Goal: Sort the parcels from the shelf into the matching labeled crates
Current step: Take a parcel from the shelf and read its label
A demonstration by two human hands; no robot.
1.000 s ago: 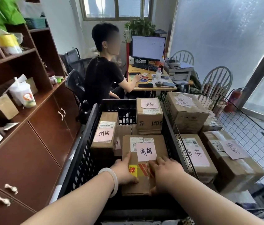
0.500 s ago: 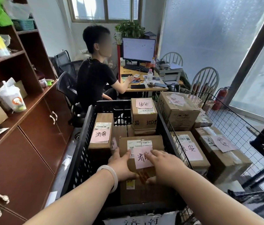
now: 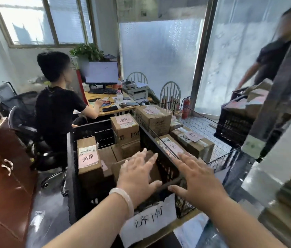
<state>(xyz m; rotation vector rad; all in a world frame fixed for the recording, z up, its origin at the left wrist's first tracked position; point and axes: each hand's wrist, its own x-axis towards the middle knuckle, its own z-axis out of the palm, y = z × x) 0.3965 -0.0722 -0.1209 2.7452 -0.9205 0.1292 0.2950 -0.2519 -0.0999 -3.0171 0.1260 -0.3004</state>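
Half a second ago both hands were pressed on a parcel inside the black crate (image 3: 71, 169); now they have been lifted clear, and the view has been swung to the right. The left hand (image 3: 137, 178) and right hand (image 3: 194, 181) are held above the crate's near rim, fingers spread wide and flat, with nothing gripped. The parcel (image 3: 121, 169) is left lying in the crate, partly hidden behind the left hand, so its pink slip cannot be read. This placement is judged finished, and a return to the shelf is probably due. The crate's front label (image 3: 148, 219) is handwritten and half covered by the left wrist. The wire basket (image 3: 218, 156) beside it holds more boxes. At the right edge, the shelving and a second person with another crate are blurred.
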